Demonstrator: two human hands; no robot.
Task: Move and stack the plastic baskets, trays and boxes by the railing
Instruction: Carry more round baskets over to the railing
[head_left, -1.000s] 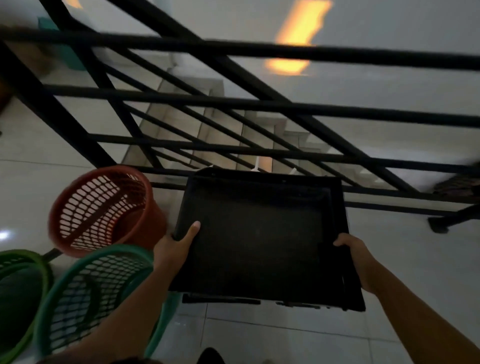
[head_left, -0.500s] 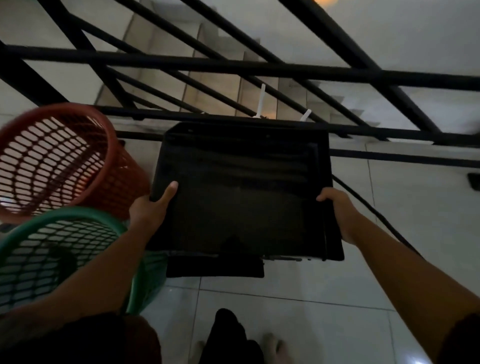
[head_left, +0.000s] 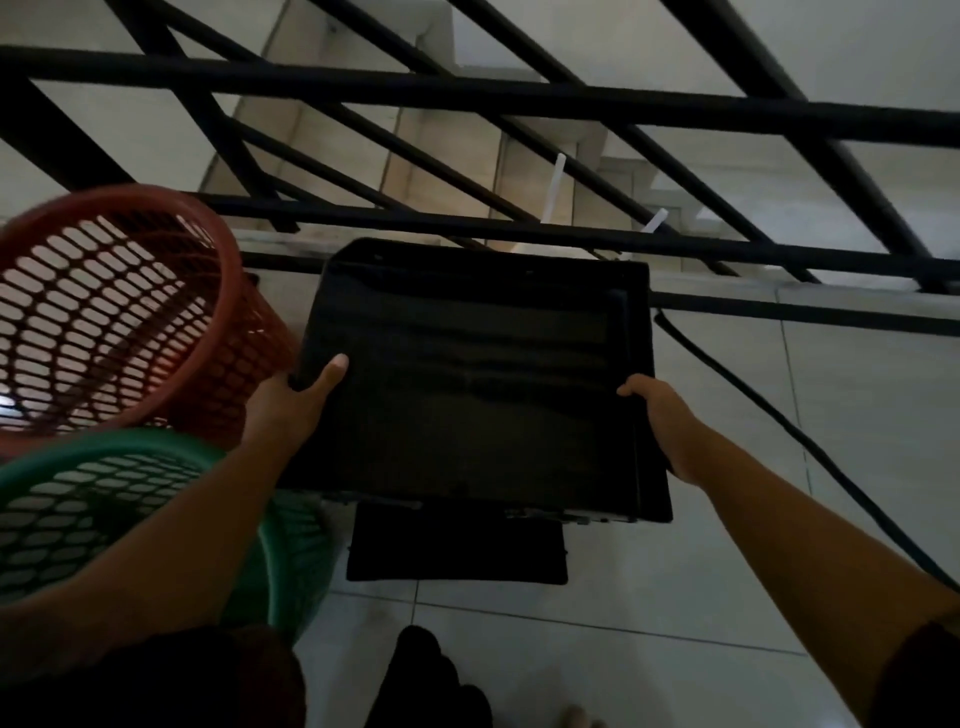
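A: Black tray (head_left: 478, 384) is held level above the floor (head_left: 675, 613), just inside the railing (head_left: 467, 98). A second dark tray or box (head_left: 457, 545) is seen beneath its near edge, on the tiles.

B: Grip?

A: Left hand (head_left: 291, 410) is clamped on the left rim, thumb laid over the top. Right hand (head_left: 660, 421) is curled round the right rim. Fingers underneath are hidden.

B: Handling?

A: Judged light and stiff; no sag is seen. Smooth plastic, possibly slippery. Opposite rims, near mid-length, are judged the best hold.

B: Surroundings?

A: Red basket (head_left: 119, 322) is tilted at left, touching or just beside the tray; which cannot be told. Green basket (head_left: 104, 509) lies nearer. A cable (head_left: 810, 452) is noted at right.
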